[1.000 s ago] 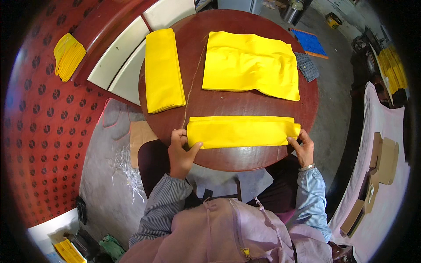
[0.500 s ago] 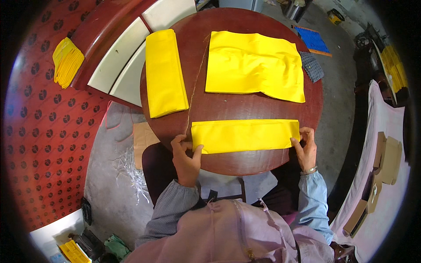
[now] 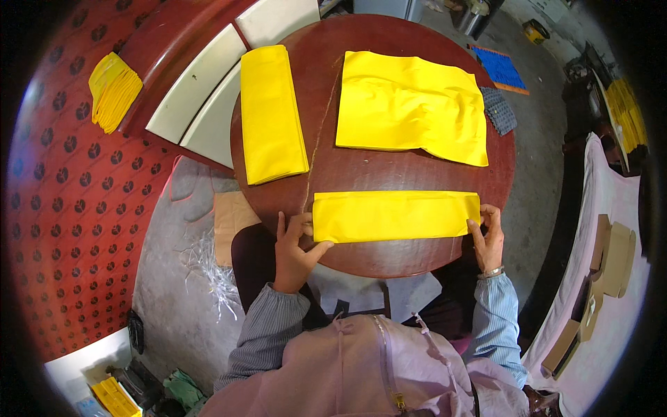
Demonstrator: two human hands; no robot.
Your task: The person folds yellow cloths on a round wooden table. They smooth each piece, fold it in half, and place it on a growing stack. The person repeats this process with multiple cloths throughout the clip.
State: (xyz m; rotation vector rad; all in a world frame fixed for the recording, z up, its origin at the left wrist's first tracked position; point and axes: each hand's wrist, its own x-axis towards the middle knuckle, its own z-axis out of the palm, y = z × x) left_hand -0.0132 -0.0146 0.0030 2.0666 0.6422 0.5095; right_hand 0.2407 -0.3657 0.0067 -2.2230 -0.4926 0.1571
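Observation:
A long folded yellow sheet (image 3: pixel 396 215), which looks like cloth or soft fabric, lies crosswise near the front edge of the round dark-red table (image 3: pixel 389 258). At its left end is my left hand (image 3: pixel 297 250), thumb along the lower corner and bent fingers against the short edge, with one finger sticking up. My right hand (image 3: pixel 490 240) pinches the right end, its thumb on top at the lower corner and its fingers around the edge. Beyond lies a wide stack of flat, wrinkled yellow sheets (image 3: pixel 410 104). Farther left rests a stack of folded yellow strips (image 3: pixel 273 118).
A grey textured cloth (image 3: pixel 499 111) hangs at the table's right edge. White-topped seats (image 3: pixel 198 87) adjoin the left side, near a fanned yellow bundle (image 3: pixel 114 94). Open cardboard boxes (image 3: pixel 611 257) lie on pale cloth at right. Shredded strips (image 3: pixel 212 271) litter the floor.
The view has shifted slightly, so the tabletop things sit a little farther right. My left thumb has slid from on top of the folded sheet's corner to its lower edge. The right hand keeps its grip.

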